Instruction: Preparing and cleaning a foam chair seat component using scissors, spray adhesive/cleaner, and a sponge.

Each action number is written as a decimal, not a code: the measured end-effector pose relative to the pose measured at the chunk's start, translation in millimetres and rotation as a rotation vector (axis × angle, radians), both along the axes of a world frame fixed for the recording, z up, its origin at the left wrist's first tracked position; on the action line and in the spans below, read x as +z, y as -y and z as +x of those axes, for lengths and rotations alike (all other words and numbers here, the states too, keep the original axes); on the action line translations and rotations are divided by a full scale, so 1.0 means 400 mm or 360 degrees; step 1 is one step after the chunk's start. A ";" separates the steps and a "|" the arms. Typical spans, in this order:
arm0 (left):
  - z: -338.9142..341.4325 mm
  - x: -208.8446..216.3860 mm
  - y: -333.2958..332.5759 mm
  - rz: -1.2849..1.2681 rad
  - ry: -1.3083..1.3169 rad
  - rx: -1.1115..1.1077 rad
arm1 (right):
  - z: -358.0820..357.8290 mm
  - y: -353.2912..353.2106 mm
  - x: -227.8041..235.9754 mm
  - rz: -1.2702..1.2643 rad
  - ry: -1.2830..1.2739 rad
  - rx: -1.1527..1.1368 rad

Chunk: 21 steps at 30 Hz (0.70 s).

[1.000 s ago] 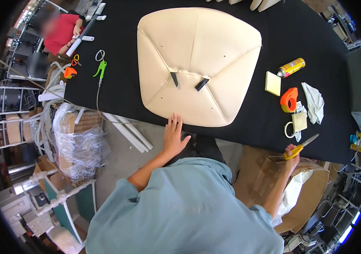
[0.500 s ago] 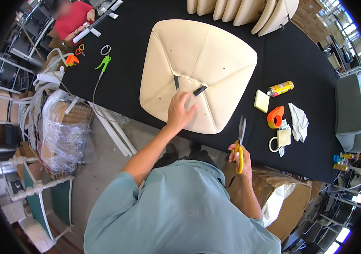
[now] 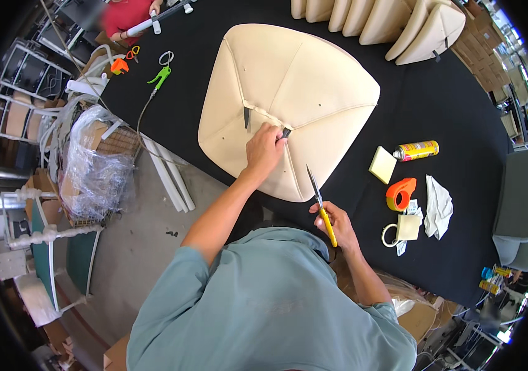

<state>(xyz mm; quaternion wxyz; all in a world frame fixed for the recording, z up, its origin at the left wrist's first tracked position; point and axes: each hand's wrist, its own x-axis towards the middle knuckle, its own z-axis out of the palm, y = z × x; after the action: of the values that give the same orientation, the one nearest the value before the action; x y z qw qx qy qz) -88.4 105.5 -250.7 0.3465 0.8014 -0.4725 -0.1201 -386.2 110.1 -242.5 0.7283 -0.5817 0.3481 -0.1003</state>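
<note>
A cream seat cushion (image 3: 326, 80) with stitched seams lies on the black-covered table (image 3: 363, 191). Two short black straps stick out near its middle seam. My left hand (image 3: 264, 151) is closed at the right strap (image 3: 286, 132), pinching it between thumb and fingers. The other strap (image 3: 246, 117) hangs free, up and left of that hand. In my right hand (image 3: 339, 224) are scissors (image 3: 321, 207) with yellow handles. Their blades point up and left over the cushion's near right edge, apart from the strap, and look nearly closed.
Right of the cushion lie a yellow sponge (image 3: 382, 164), a spray can (image 3: 417, 150), an orange tape dispenser (image 3: 401, 194) and a white cloth (image 3: 439, 207). A green air gun (image 3: 160, 78) with a hose is at left. More cushions (image 3: 375, 23) stand behind. A person in red (image 3: 121, 20) works far left.
My left hand has gone from lying loosely on the cushion to pinching the right strap. The right hand has brought the scissors leftward, near the cushion's edge. The whole view has shifted slightly.
</note>
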 end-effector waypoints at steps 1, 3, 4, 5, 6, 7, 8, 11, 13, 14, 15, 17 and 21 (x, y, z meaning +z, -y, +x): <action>0.007 0.004 0.001 0.0010 0.0000 0.0014 | 0.008 0.024 -0.001 0.0014 0.0027 0.0035; 0.024 0.007 -0.004 0.0045 -0.0299 -0.0003 | 0.029 0.070 0.001 0.0050 0.0076 0.0110; 0.030 -0.011 -0.009 0.0057 -0.0305 0.0019 | 0.040 0.088 0.015 -0.0008 0.0107 0.0172; 0.036 -0.037 -0.013 -0.0028 -0.0792 0.0011 | 0.045 0.098 0.011 0.0007 0.0100 0.0192; 0.034 -0.027 -0.005 -0.0126 -0.1280 0.0000 | 0.045 0.117 0.004 0.0088 0.0124 0.0216; 0.027 -0.017 -0.002 -0.0126 -0.1290 0.0020 | 0.045 0.135 -0.003 0.0168 0.0147 0.0240; 0.017 -0.006 -0.003 -0.0107 -0.1529 0.0098 | 0.039 0.153 -0.013 0.0196 0.0115 0.0313; -0.003 0.067 0.015 -0.0041 -0.1839 0.0307 | 0.040 0.190 -0.013 0.0154 0.0065 0.0398; -0.004 0.059 0.020 -0.0003 -0.1910 0.0434 | 0.044 0.216 -0.014 0.0136 0.0022 0.0464; -0.005 0.040 0.019 -0.0005 -0.1901 0.0440 | 0.045 0.227 -0.014 0.0106 -0.0008 0.0514; -0.004 0.031 0.022 -0.0005 -0.1891 0.0440 | 0.051 0.243 -0.004 0.0116 -0.0021 0.0521; -0.001 0.016 0.016 0.0000 -0.1925 0.0433 | 0.063 0.275 0.026 0.0192 -0.0222 0.0605; 0.010 0.004 0.015 -0.0033 -0.1985 0.0328 | 0.088 0.320 0.053 0.0127 -0.0341 0.0711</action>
<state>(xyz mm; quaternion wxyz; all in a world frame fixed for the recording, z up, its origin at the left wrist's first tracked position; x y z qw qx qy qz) -84.4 99.5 -249.1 0.5743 0.6187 -0.1033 -0.5260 -351.0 -17.9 -221.1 0.7137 -0.6223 0.2896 0.1393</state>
